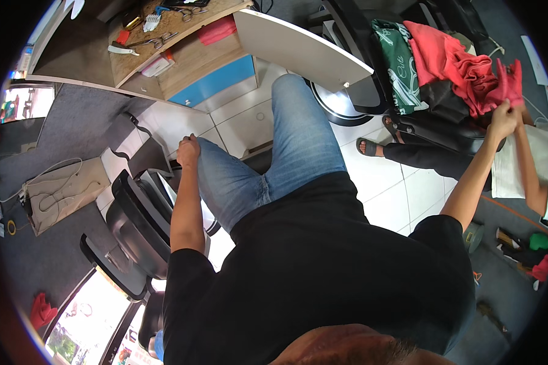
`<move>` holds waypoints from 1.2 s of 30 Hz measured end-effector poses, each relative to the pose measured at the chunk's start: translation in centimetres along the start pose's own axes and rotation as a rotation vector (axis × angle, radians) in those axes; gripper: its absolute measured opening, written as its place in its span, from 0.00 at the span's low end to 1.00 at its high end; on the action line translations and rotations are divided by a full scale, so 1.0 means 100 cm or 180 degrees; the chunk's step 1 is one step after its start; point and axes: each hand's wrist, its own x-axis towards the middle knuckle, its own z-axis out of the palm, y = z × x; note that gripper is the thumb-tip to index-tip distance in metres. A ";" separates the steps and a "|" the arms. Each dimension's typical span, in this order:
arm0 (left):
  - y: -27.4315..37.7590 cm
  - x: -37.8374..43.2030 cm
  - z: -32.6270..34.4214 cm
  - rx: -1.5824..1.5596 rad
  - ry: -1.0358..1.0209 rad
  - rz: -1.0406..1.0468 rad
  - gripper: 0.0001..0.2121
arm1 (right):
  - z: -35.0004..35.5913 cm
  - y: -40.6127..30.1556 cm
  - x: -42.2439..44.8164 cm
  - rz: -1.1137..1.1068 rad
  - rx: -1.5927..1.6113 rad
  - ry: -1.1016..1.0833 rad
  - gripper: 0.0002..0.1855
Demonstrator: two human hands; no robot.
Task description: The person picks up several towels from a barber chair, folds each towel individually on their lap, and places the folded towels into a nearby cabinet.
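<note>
My left hand (188, 149) rests on my left knee, its fingers curled and nothing visible in it. My right arm reaches out to the right, and my right hand (503, 119) is at the lower edge of a raised red cloth (509, 86). Another person's forearm (526, 157) meets it there; the overlap hides which hand grips the cloth. Beside them, a heap of red cloth (443, 57) and a green printed cloth (396, 66) lie over a black salon chair (452, 137). Blue jeans (301, 132) cover my legs.
An open cabinet door (301, 48) juts out before me. Scissors (157, 42), a straight razor (122, 49) and a white clipper comb (151, 23) lie on the hair-strewn counter. Black salon chairs (139, 228) stand at left. The other person's sandalled foot (369, 147) is on the tiles.
</note>
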 end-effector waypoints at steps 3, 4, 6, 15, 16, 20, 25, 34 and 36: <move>0.002 0.002 0.001 0.0037 0.0007 -0.0032 0.26 | -0.024 -0.021 0.007 0.0728 0.0927 0.0856 0.24; 0.003 0.002 0.002 0.0072 -0.0005 -0.0079 0.26 | -0.034 -0.034 0.008 0.0612 0.1154 0.1181 0.23; 0.003 0.001 0.002 0.0049 0.0076 -0.0038 0.26 | -0.057 -0.065 0.007 0.0489 0.1384 0.1510 0.22; 0.023 -0.046 -0.019 -0.0847 0.1922 0.1429 0.13 | -0.115 -0.205 -0.155 -0.1073 0.2504 0.1074 0.08; 0.035 -0.060 -0.024 -0.0838 0.1933 0.1453 0.13 | -0.118 -0.219 -0.184 -0.1351 0.2654 0.0664 0.07; 0.086 -0.151 -0.045 -0.3618 0.0681 0.1625 0.15 | -0.119 -0.283 -0.273 -0.1474 0.4148 -0.1958 0.04; 0.114 -0.244 -0.082 -0.6144 -0.2486 0.0380 0.33 | -0.111 -0.345 -0.345 -0.1040 0.4728 -0.3343 0.07; 0.109 -0.219 -0.060 -0.5127 -0.0010 0.0307 0.23 | -0.060 -0.384 -0.398 0.3843 0.6215 -0.4826 0.10; 0.109 -0.216 -0.054 -0.3710 0.1189 0.0391 0.22 | -0.050 -0.390 -0.410 0.3744 0.5927 -0.4947 0.11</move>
